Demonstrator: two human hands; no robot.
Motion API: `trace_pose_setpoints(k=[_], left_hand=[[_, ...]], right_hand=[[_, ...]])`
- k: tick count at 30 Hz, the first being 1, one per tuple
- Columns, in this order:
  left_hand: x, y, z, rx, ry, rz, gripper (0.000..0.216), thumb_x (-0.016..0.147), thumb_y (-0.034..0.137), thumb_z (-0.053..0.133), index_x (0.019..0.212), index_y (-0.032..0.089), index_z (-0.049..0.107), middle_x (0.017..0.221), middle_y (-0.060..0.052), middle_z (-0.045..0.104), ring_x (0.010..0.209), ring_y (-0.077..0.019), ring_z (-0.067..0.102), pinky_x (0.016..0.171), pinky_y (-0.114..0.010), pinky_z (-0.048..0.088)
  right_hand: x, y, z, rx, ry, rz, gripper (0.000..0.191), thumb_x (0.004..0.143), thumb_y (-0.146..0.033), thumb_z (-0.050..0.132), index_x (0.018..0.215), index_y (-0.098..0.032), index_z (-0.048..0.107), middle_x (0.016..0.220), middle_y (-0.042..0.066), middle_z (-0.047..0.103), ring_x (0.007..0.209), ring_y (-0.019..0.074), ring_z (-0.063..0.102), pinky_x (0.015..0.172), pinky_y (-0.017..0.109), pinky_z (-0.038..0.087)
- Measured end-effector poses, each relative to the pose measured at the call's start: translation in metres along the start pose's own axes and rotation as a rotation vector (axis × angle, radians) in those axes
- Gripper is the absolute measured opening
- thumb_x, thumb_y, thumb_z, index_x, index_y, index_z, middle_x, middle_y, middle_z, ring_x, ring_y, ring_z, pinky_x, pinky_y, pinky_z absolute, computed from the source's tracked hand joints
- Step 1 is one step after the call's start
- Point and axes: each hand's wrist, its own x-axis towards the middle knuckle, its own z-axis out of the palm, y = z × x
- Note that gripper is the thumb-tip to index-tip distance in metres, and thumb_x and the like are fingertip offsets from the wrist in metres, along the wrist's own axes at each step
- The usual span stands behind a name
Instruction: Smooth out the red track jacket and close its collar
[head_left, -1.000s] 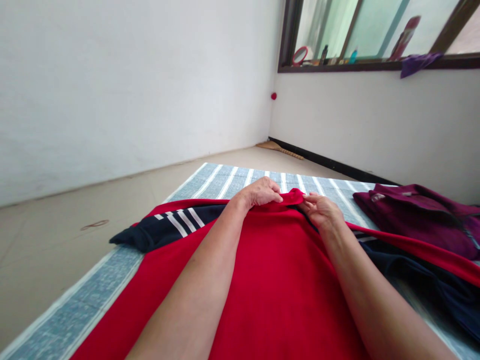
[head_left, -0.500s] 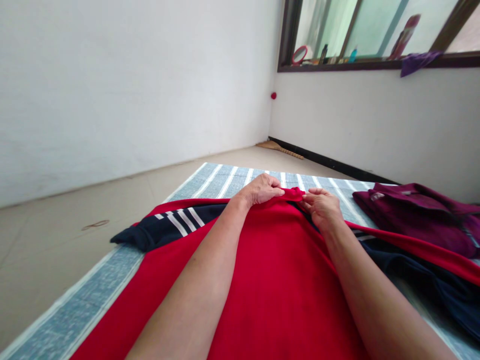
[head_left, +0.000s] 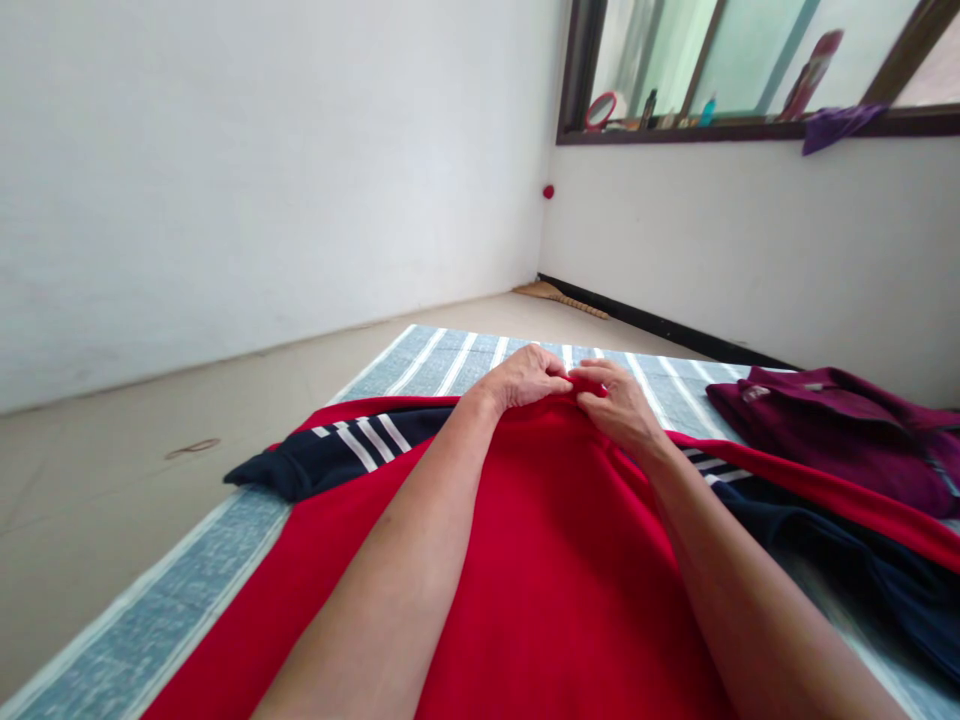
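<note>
While the red jersey (head_left: pixel 555 560) lies spread flat on the striped mat (head_left: pixel 442 365), the left hand (head_left: pixel 525 378) and right hand (head_left: pixel 619 408) sit touching at its far edge, both pinching the red collar, with a maroon garment (head_left: pixel 840 430) off to the right.

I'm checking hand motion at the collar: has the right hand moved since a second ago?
Yes. The right hand has slid left along the red shirt collar, away from the maroon garment, and now meets the left hand.
</note>
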Motion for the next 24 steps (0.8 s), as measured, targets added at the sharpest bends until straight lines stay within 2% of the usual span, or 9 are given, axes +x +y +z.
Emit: trace_pose_setpoints(k=[4, 11, 18, 24], left_hand=[[0.000, -0.001, 0.000, -0.012, -0.025, -0.028, 0.022, 0.068, 0.030, 0.054, 0.066, 0.012, 0.067, 0.052, 0.004, 0.047, 0.052, -0.0103, 0.043, 0.048, -0.021, 0.029], [-0.011, -0.004, -0.014, -0.086, -0.166, -0.179, 0.030, 0.062, 0.028, 0.061, 0.087, 0.013, 0.070, 0.062, 0.003, 0.058, 0.055, -0.0117, 0.050, 0.048, -0.020, 0.034], [-0.012, -0.018, -0.027, 0.053, -0.189, -0.226, 0.020, 0.057, 0.022, 0.065, 0.075, 0.016, 0.070, 0.060, 0.004, 0.060, 0.056, -0.0125, 0.052, 0.049, -0.020, 0.036], [-0.014, -0.026, -0.034, 0.050, -0.140, -0.268, 0.023, 0.055, 0.022, 0.067, 0.078, 0.017, 0.071, 0.062, 0.004, 0.062, 0.058, -0.0132, 0.055, 0.050, -0.020, 0.036]], right_hand=[[-0.002, 0.003, 0.000, -0.100, -0.106, -0.039, 0.015, 0.063, -0.015, 0.053, 0.066, -0.019, 0.067, 0.085, 0.003, 0.060, 0.087, 0.0215, 0.055, 0.083, 0.034, 0.038], [-0.003, 0.012, 0.000, -0.137, -0.110, 0.016, 0.008, 0.066, -0.022, 0.051, 0.061, -0.019, 0.056, 0.076, 0.001, 0.057, 0.075, 0.0179, 0.051, 0.069, 0.030, 0.037], [-0.006, 0.021, 0.003, -0.044, -0.081, 0.088, 0.012, 0.067, -0.025, 0.049, 0.069, -0.020, 0.059, 0.074, 0.001, 0.060, 0.070, 0.0168, 0.051, 0.063, 0.027, 0.038], [-0.008, 0.019, 0.000, 0.028, -0.117, 0.118, 0.015, 0.069, -0.030, 0.050, 0.065, -0.019, 0.060, 0.063, -0.001, 0.057, 0.060, 0.0145, 0.049, 0.055, 0.025, 0.037]])
